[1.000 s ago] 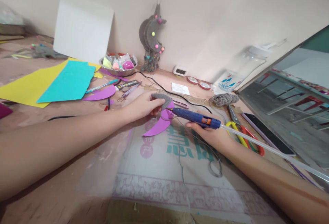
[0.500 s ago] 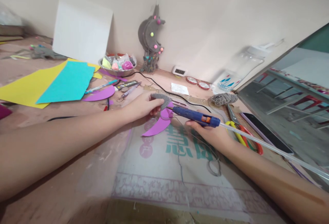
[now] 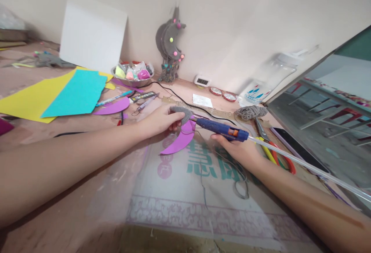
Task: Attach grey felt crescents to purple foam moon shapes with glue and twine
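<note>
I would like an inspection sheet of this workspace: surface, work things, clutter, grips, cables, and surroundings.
Surface: pinkish tabletop, partly under a printed plastic sheet.
Job's things: purple crescent with a grey-wrapped upper end; blue glue gun bearing a clear glue stick.
Clutter: yellow sheet, cyan sheet, scissors, yarn ball, phone.
Grips: left grip holds the grey-wrapped upper end; right grip holds the glue gun.
Cables: black cable behind the grips; ends unclear.
Surroundings: wall with grey moon ornament; bottle; red stools at far right.
</note>
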The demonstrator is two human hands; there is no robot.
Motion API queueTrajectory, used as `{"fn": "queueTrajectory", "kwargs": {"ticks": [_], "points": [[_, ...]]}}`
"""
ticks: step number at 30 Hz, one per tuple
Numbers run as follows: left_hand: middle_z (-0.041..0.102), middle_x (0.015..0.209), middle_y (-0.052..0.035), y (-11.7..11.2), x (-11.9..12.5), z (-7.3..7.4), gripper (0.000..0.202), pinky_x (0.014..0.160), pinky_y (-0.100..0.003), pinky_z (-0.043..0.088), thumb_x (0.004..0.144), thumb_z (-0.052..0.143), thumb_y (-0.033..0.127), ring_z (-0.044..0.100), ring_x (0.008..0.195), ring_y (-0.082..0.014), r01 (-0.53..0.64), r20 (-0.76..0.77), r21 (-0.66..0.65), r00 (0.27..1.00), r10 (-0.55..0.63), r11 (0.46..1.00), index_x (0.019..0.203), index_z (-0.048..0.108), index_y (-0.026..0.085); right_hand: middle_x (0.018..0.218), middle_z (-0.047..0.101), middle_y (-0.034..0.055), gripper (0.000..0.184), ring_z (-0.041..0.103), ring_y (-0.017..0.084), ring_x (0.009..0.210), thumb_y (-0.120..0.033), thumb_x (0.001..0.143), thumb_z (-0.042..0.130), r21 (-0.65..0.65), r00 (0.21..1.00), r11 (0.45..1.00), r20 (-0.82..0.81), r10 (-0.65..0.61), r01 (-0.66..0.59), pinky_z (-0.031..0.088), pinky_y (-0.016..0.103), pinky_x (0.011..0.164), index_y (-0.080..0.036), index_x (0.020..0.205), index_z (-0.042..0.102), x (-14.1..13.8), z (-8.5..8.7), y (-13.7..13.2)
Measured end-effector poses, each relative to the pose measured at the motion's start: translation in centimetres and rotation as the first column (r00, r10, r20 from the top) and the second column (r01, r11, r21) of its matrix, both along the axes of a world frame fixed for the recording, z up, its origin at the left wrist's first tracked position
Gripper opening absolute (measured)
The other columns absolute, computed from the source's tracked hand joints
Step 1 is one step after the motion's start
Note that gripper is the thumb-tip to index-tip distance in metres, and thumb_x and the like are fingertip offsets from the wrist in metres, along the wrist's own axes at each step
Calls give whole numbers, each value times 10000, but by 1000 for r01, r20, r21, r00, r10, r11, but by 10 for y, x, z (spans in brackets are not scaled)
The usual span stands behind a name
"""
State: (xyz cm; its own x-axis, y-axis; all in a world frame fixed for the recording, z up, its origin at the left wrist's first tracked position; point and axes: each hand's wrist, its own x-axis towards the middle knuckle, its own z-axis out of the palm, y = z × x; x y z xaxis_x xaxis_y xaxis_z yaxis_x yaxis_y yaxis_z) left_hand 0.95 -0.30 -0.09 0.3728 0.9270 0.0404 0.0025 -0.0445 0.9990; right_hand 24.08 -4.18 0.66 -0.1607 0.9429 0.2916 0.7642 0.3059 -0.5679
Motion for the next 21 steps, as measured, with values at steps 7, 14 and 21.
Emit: {"fn": "queueTrajectory", "kwargs": {"ticks": [7,14,21], "points": [[468,485,43,0,1,-3,193,446,-186,299,797,509,177,428,437,-48,33,117,-85,993,-23,996,613,457,152,697,707,13,198,668,226,657,-451,726,646,3,1000,1000,-7,-12,12,554,334,608,-253,726,653,2,-1,1],[476,496,34,-1,1,-2,179,452,-189,307,796,514,178,436,451,-54,21,107,-101,994,-10,995,623,478,148,775,723,18,219,680,232,726,-454,747,632,19,1000,1000,1,-8,8,558,330,632,-248,804,678,5,-3,3],[476,517,22,-1,0,-1,192,467,-197,318,809,493,173,441,476,-63,23,68,-90,998,-17,996,619,477,146,758,721,27,206,679,236,715,-434,736,648,15,1000,1000,-7,-26,27,557,334,629,-240,794,685,4,-2,2]]}}
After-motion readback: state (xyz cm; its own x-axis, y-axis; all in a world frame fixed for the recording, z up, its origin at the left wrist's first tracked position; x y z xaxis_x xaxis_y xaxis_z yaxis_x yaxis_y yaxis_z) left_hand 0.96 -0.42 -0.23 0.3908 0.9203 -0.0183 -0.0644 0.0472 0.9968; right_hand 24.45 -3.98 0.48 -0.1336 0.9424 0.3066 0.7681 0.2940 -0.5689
